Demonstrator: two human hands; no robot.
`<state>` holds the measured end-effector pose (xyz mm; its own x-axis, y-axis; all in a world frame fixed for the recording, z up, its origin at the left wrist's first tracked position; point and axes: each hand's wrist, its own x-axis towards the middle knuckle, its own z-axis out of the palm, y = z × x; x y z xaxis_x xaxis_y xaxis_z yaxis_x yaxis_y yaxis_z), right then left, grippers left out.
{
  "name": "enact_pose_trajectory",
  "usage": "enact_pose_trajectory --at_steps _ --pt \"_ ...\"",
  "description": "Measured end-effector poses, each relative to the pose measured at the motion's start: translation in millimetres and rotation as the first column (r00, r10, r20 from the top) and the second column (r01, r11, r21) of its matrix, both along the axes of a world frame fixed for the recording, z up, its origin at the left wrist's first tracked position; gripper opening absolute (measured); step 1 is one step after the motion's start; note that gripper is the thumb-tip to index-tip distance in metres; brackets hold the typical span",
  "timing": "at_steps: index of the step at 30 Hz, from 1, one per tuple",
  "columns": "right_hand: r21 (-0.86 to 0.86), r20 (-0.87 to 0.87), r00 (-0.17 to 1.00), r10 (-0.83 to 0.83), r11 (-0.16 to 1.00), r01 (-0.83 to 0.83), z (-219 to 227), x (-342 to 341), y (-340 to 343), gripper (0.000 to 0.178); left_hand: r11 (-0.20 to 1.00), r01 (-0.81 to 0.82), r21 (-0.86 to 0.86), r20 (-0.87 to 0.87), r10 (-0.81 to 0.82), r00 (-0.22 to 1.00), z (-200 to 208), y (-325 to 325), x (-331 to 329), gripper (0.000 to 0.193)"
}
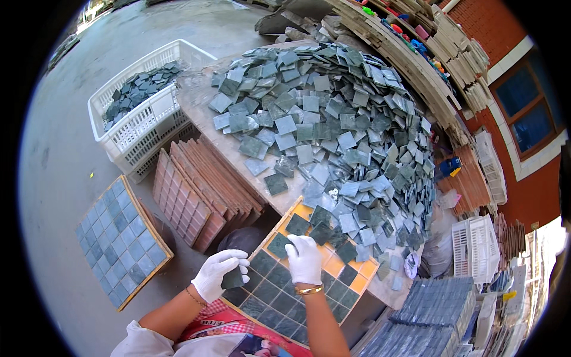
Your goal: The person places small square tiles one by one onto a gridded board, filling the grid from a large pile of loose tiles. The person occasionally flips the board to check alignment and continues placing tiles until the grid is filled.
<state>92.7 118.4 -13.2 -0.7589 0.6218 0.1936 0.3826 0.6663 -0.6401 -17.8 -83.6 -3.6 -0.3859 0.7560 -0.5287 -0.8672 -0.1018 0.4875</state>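
My left hand (219,275), in a white glove, is closed around a dark green square stone tile (233,278) at the near left edge of a yellow gridded tray (331,262). My right hand (304,260), also gloved, is over the tray's middle. Its fingers are drawn together, with the tips at the edge of another dark stone tile (277,245). Dark tiles fill the tray's near rows. Further up, yellow cells show between a few tiles, and some loose tiles overlap the far edge.
A large heap of loose green-grey tiles (321,128) covers the table (196,98) beyond the tray. To the left are a white crate (140,119) of tiles, stacked reddish trays (196,190) and a filled tray (122,238). Stacked tile blocks (425,315) stand at near right.
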Motion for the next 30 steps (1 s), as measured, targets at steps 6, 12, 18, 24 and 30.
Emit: enact_pose_trajectory --at_steps 6,12,18,24,30 --pt "0.103 0.288 0.957 -0.018 0.995 -0.012 7.5 -3.8 -27.0 0.043 0.998 -0.007 0.063 0.006 0.007 1.0 6.7 2.2 -4.3 0.027" --pt "-0.148 0.181 0.967 0.178 0.977 -0.152 33.9 6.7 -18.4 0.049 0.985 -0.025 0.168 0.128 0.004 0.992 11.8 16.8 -1.9 0.043" --pt "-0.079 0.172 0.873 0.457 0.89 -0.45 49.3 14.1 -54.5 0.058 0.963 0.244 0.115 -0.357 -0.189 0.915 0.7 32.4 4.8 0.061" --pt "-0.238 0.213 0.854 0.474 0.873 -0.426 43.8 33.7 -42.1 0.053 0.893 0.403 0.2 -0.254 -0.35 0.902 1.8 30.8 18.0 0.059" --pt "-0.261 0.243 0.846 0.474 0.872 -0.414 61.3 32.7 -17.8 0.057 0.895 0.444 0.027 -0.439 -0.389 0.81 9.3 39.4 20.3 0.068"
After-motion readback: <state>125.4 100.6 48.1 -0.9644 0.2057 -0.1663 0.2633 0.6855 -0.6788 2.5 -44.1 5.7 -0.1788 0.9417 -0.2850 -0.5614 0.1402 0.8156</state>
